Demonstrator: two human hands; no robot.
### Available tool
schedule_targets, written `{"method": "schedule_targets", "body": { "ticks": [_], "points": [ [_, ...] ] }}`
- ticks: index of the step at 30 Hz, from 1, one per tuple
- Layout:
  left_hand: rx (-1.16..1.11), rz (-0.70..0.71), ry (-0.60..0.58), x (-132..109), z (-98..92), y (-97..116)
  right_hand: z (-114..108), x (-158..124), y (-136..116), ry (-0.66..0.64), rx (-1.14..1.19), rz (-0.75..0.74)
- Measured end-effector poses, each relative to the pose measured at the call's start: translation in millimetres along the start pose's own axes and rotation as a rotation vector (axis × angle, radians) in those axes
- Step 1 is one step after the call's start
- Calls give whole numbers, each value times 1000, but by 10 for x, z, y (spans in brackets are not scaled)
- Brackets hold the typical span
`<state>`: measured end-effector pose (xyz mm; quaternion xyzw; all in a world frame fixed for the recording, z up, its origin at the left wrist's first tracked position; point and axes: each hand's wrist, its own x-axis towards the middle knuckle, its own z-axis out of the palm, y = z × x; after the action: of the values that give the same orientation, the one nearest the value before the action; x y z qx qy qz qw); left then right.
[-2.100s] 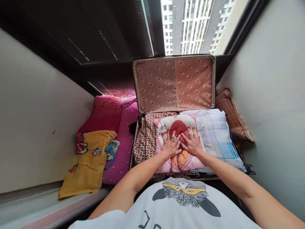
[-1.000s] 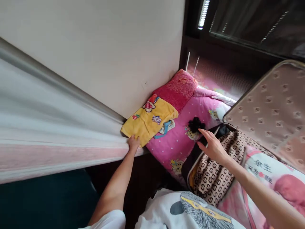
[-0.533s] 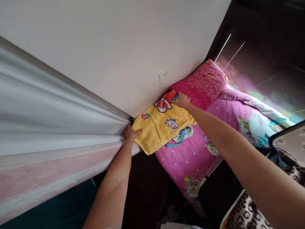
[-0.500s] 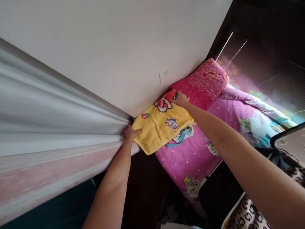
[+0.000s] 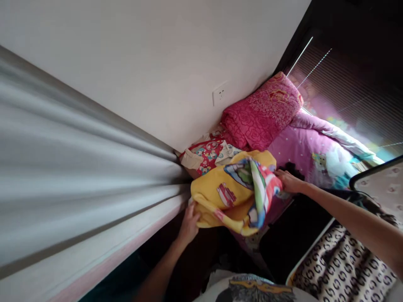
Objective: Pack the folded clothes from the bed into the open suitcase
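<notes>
A yellow cartoon-print blanket point(image 5: 233, 191) is bunched up and lifted off the bedding. My left hand point(image 5: 189, 220) grips its lower left edge, fingers closed on the cloth. At the blanket's right edge my right hand point(image 5: 288, 181) is closed on the fabric. Under where it lay, a folded red and white cartoon cloth point(image 5: 208, 153) shows against the wall.
A rolled red floral quilt point(image 5: 261, 111) lies on a pink cartoon bedspread point(image 5: 310, 153). An open suitcase with brown patterned cloth point(image 5: 343, 264) is at the lower right, its lid point(image 5: 382, 180) upright. A grey curtain point(image 5: 78, 180) fills the left; a wall socket point(image 5: 219, 94) sits above the pile.
Both hands have pulled the yellow blanket up and toward me, crumpling it. The red and white cloth beneath is now uncovered. My right hand moved from the far corner to the near right edge.
</notes>
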<state>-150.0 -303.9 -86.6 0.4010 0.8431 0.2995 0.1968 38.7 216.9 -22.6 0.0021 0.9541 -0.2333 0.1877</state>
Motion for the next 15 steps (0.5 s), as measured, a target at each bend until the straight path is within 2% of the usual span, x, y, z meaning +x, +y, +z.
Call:
{"method": "schedule_targets", "body": {
  "ticks": [2,4,6,8,10,12,15],
  "points": [
    [107,22,-69,-91,313,60,289,-203,-71,-205,-160,53],
    [225,-7,-99,-109,542,99,501,-239,-237,-314,-277,105],
    [330,-50,-107,-119,658,124,630,-202,-452,-334,-360,147],
    [392,-57,-93,-145,669,152,690,-183,-692,-248,-408,130],
    [393,-22,-44,-168,606,197,715,-218,-943,-104,-423,13],
    [356,16,26,-152,503,268,738,-289,-1185,-20,-418,-217],
    [328,35,73,-24,327,389,809,-376,-1467,-93,-395,-591]
  ]
}}
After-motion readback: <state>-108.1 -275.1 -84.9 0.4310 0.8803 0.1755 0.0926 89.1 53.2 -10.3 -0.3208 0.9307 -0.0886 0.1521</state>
